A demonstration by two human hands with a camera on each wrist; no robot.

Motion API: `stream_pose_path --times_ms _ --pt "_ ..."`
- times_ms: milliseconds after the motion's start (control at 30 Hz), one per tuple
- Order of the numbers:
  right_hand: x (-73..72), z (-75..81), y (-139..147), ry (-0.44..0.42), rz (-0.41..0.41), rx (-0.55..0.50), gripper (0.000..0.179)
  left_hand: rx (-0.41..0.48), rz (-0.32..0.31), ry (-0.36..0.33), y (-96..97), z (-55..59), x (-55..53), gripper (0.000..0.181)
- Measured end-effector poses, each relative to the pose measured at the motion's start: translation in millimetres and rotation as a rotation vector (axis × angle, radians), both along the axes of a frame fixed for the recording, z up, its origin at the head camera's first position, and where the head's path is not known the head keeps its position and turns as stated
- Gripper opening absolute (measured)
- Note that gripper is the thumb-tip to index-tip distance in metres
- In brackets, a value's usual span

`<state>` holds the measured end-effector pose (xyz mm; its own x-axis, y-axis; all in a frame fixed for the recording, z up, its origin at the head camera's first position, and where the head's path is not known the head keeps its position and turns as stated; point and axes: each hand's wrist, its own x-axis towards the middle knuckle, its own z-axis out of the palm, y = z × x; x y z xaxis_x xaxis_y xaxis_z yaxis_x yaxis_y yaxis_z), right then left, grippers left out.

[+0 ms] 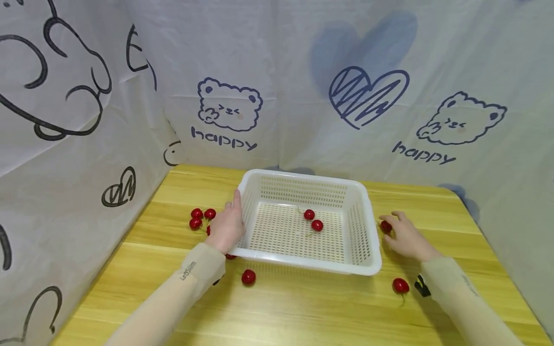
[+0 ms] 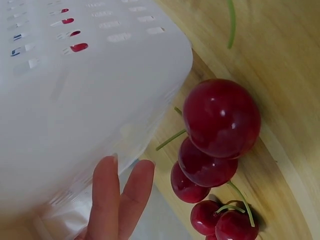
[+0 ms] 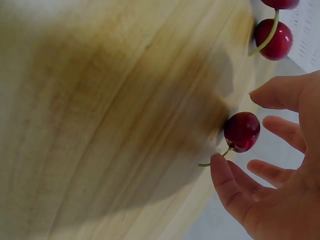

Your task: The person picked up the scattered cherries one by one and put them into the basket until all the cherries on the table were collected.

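from where i stand, the cherry [image 1: 386, 226] by the right hand [image 1: 407, 235] is on the wooden table [image 1: 303, 312], just to the right of the white basket [image 1: 307, 265]. it's a deep, dark red, round and glossy, with small bright glints on its skin and a thin green stem curving off one end. the right hand is spread wide about it, fingers bent a little, gripping nothing; one fingertip [image 3: 217, 162] is right at the stem, though i can't tell if they touch.

the left hand [image 1: 227, 226] lies along the basket's left side, its visible fingers straight and none of them curled over the rim; i can't make out the thumb.

the basket is plain white plastic, rectangular, with slotted walls and a smooth rounded rim. two shiny red cherries [image 1: 317, 225] sit on its floor, near each other. more of the same, the clustered cherries [image 1: 195, 224], lie by the left hand, green stems crossing. a lone cherry [image 1: 248, 277] rests in front of the basket, another cherry [image 1: 400, 286] near the right sleeve [image 1: 459, 288].
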<state>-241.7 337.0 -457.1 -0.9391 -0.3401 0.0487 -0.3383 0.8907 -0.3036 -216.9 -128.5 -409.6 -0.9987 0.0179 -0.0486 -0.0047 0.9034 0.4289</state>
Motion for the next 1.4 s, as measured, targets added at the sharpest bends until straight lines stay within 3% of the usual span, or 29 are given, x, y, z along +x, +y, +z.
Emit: stream_pose_path --times_ms 433,967,1400 --pt "-4.3 -2.9 -9 -0.060 0.011 0.046 0.052 0.001 0.005 -0.006 0.6 0.0 0.0 0.087" --pt "-1.7 -6.4 -9 -0.011 0.041 0.043 0.042 -0.011 0.016 -0.015 1.1 -0.4 -0.3 0.084" --pt "2.9 -12.5 -1 0.058 0.046 -0.063 0.035 -0.023 0.016 -0.006 2.2 -0.7 -0.7 0.085"
